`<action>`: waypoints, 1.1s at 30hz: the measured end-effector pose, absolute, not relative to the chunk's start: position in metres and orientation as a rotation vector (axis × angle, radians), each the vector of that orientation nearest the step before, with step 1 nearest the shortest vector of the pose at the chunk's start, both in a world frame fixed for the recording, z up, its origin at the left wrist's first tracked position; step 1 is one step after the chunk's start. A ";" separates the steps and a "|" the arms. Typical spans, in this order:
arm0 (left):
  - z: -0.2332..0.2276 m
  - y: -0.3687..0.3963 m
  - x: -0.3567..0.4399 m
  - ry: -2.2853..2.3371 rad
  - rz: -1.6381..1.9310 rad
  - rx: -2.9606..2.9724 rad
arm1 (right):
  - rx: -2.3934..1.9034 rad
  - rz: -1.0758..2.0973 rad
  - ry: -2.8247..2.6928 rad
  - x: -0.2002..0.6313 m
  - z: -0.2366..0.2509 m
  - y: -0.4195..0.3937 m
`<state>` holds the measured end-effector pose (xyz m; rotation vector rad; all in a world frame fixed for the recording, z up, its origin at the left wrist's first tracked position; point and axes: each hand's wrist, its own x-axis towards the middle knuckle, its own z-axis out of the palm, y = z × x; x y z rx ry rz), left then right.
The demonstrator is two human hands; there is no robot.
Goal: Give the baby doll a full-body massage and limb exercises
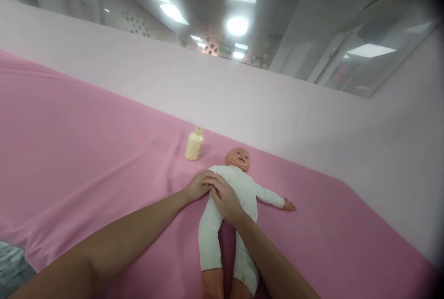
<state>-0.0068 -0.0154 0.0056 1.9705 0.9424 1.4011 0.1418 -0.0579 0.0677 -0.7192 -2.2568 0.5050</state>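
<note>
Plastic baby doll in a white cloth romper lies face up on the pink fabric-covered surface, head toward the pale pink wall, legs toward the camera. Doll's far arm stretches out sideways, bare plastic hand flat on the pink cloth.

Left hand rests at the doll's near shoulder, fingers curled around the sleeve or arm there; the doll's arm itself is hidden under both hands. The hold looks like a light grasp, though how firmly it closes cannot be told.

Right hand lies across the doll's chest, palm down, fingers reaching toward that same shoulder and touching the left hand's fingertips. Fingers bent, pressed on the romper; whether they pinch cloth is not clear.

Cream-coloured plastic pump bottle stands upright just beyond the doll's head, on the left-hand side, apart from the doll and from both hands.

A strip of grey surface shows past the pink cloth's near edge, well left of the doll's legs.
</note>
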 end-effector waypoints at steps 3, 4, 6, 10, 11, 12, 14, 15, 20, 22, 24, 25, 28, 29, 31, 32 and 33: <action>0.001 -0.012 -0.007 1.021 1.403 2.074 | -0.719 0.483 -2.187 0.140 0.067 -0.063; 0.000 -0.012 -0.007 1.023 1.398 2.115 | -0.715 0.479 -2.167 0.140 0.067 -0.065; 0.000 -0.013 -0.007 1.014 1.381 2.164 | -0.697 0.470 -2.131 0.141 0.067 -0.067; 0.004 -0.019 -0.007 1.087 1.372 2.059 | -0.702 0.444 -2.042 0.144 0.065 -0.066; 0.006 -0.020 -0.007 1.104 1.384 2.021 | -0.745 0.451 -2.019 0.145 0.065 -0.064; 0.007 -0.022 -0.007 1.109 1.400 1.992 | -0.804 0.472 -1.997 0.146 0.064 -0.062; 0.008 -0.024 -0.006 1.099 1.433 1.962 | -0.925 0.547 -1.964 0.146 0.062 -0.059; 0.009 -0.025 -0.006 1.091 1.446 1.956 | -0.964 0.591 -1.952 0.145 0.061 -0.058; 0.007 -0.024 -0.005 1.059 1.477 1.946 | -0.971 0.681 -1.899 0.144 0.058 -0.053; 0.005 -0.024 -0.005 1.052 1.481 1.961 | -0.970 0.673 -1.880 0.144 0.058 -0.053; 0.004 -0.024 -0.005 1.043 1.498 1.979 | -0.960 0.668 -1.877 0.145 0.059 -0.053; 0.003 -0.025 -0.005 1.040 1.515 1.989 | -0.945 0.666 -1.883 0.145 0.059 -0.053; 0.004 -0.026 -0.005 1.032 1.555 2.045 | -0.888 0.647 -1.915 0.145 0.061 -0.054; 0.005 -0.027 -0.004 1.031 1.554 2.073 | -0.875 0.639 -1.924 0.145 0.061 -0.054; 0.009 -0.030 -0.003 1.020 1.529 2.140 | -0.868 0.626 -1.939 0.145 0.060 -0.054; 0.011 -0.031 -0.003 1.012 1.504 2.174 | -0.870 0.625 -1.946 0.146 0.060 -0.053; 0.013 -0.032 -0.003 1.009 1.477 2.204 | -0.873 0.626 -1.952 0.146 0.059 -0.053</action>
